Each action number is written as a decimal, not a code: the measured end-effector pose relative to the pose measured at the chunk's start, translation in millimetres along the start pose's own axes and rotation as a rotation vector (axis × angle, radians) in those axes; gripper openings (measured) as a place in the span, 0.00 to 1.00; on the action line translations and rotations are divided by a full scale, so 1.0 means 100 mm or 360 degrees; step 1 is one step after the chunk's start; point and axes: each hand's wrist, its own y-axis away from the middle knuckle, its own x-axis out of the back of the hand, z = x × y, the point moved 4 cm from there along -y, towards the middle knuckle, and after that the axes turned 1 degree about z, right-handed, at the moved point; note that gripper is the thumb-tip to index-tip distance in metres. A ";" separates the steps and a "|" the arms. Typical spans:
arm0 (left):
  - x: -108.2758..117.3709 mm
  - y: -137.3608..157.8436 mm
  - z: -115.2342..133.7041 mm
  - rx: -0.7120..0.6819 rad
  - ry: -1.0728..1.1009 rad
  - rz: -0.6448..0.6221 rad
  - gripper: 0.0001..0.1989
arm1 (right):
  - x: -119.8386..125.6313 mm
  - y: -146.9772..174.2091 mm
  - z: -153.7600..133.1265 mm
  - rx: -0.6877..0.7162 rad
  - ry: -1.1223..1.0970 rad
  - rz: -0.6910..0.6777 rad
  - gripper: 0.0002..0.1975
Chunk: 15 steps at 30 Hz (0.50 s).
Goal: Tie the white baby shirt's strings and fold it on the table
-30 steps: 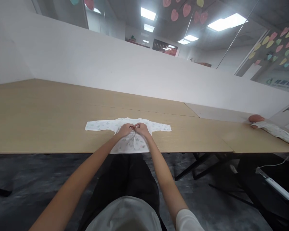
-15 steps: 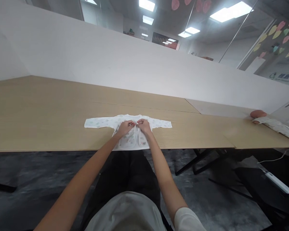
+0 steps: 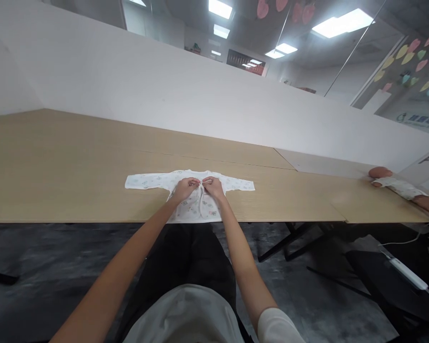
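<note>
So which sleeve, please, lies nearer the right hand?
The right-hand sleeve, beside the right hand; the left-hand sleeve lies beyond the left hand.

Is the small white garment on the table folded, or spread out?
Spread out: the white garment lies with both sleeves extended sideways.

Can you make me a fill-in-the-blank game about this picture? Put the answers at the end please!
1. The left hand and the right hand pinch the front of a little white ____.
2. Its two ____ lie stretched out sideways on the table.
3. The wall behind the table is the colour ____.
4. The person's trousers are the colour ____.

Missing words: shirt; sleeves; white; black.
</note>
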 end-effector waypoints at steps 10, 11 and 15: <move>0.02 0.02 0.01 -0.0018 0.0162 0.0042 0.14 | -0.09 -0.05 0.08 0.0064 -0.0087 -0.0112 0.18; 0.02 0.03 0.02 -0.0035 0.0168 0.0037 0.15 | -0.09 -0.05 0.08 0.0086 -0.0067 -0.0093 0.16; 0.01 0.04 0.06 -0.0054 0.0194 0.0003 0.18 | -0.10 -0.04 0.06 0.0154 -0.0028 -0.0064 0.12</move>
